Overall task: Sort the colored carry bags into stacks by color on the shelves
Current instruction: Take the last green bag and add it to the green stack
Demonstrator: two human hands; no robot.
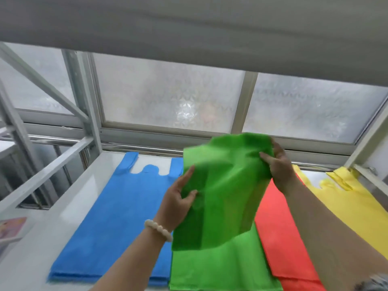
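Observation:
A green carry bag [226, 185] hangs in the air over the shelf, held by both hands. My left hand [178, 198] pinches its left side between thumb and fingers. My right hand [277, 162] grips its upper right edge. Under it a green stack [220, 267] lies flat on the white shelf [69, 206]. A blue stack [117, 217] lies to the left, a red stack [281, 234] to the right, and a yellow stack [346, 202] at the far right.
The underside of a grey upper shelf [189, 28] hangs close overhead. Frosted windows [172, 97] run behind the shelf, and metal frame bars [42, 171] stand at the left. A pinkish card [12, 227] lies at the far left edge.

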